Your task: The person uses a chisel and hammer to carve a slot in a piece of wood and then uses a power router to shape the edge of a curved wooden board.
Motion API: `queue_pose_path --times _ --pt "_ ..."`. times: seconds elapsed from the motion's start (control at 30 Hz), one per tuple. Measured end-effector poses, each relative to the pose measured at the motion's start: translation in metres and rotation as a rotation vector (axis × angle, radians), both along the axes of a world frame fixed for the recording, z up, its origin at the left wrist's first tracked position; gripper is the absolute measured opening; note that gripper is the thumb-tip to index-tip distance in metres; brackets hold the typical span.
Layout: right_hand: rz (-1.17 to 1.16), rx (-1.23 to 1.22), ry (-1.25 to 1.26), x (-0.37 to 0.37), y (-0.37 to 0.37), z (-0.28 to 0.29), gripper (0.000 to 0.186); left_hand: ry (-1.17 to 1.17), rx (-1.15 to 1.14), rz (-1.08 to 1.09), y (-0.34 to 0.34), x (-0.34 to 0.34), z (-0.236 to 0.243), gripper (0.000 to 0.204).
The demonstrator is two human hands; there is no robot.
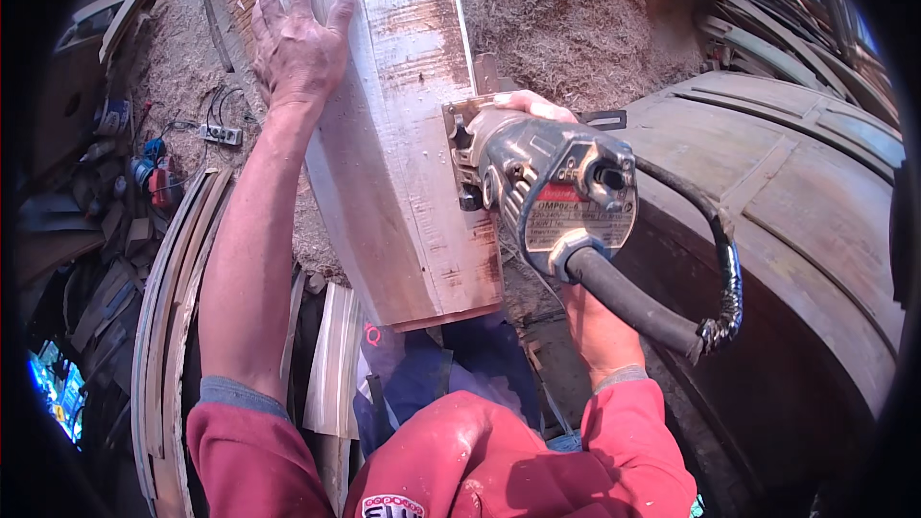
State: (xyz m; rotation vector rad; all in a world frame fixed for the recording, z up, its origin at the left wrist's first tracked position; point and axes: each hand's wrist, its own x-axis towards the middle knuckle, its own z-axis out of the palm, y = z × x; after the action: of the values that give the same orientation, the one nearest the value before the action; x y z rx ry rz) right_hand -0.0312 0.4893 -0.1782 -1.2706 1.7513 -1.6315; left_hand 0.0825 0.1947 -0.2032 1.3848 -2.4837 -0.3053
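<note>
A workshop floor thick with sawdust [566,19] and shavings fills the upper part of the frame. At the far left you have a jumble of offcuts, with a red-and-blue object [158,180] among them, and a pale power strip [221,134] just to its right. Below these, long curved wooden strips [173,355] lean in a bundle near your left forearm. Your left hand [302,43], upper left of centre, is open, fingers spread, pressing on the left side of the board [398,173]. That board runs from the top edge down to the centre, its face streaked pale and brown. Right of centre, your right hand [537,106] grips a grey-and-black power tool [566,187], which mostly hides it; the tool's metal base touches the board's right edge. A thick black cable [633,302] loops beside it. Farther right lies a large curved wooden panel [767,173], with stacked wood pieces [782,53] at upper right.
</note>
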Motion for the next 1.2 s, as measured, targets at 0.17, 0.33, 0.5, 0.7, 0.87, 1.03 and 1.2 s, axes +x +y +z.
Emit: queue_pose_path --times 0.17,0.33,0.5,0.7,0.87,1.03,1.2 --pt "0.005 0.048 0.119 -0.016 -0.022 -0.003 0.033 0.011 -0.018 -0.016 -0.002 0.002 0.000 0.084" --pt "-0.001 0.116 0.325 -0.032 -0.044 -0.008 0.035 -0.014 0.017 -0.009 0.001 -0.003 0.006 0.085" --pt "0.000 0.153 0.543 -0.048 -0.066 -0.020 0.038 0.008 -0.051 -0.057 0.000 -0.004 0.003 0.084" --pt "0.029 0.146 0.688 -0.061 -0.091 -0.036 0.041 -0.023 -0.106 -0.058 -0.003 0.005 0.002 0.083" --pt "-0.021 0.122 0.825 -0.070 -0.112 -0.023 0.039 -0.009 -0.118 -0.080 -0.004 0.003 -0.001 0.084" --pt "-0.092 0.267 0.691 -0.075 -0.131 -0.006 0.032 -0.021 -0.123 -0.075 -0.004 0.004 0.001 0.083" --pt "-0.138 0.217 0.518 -0.087 -0.153 -0.003 0.033 -0.042 -0.137 -0.091 -0.003 0.002 0.004 0.082"
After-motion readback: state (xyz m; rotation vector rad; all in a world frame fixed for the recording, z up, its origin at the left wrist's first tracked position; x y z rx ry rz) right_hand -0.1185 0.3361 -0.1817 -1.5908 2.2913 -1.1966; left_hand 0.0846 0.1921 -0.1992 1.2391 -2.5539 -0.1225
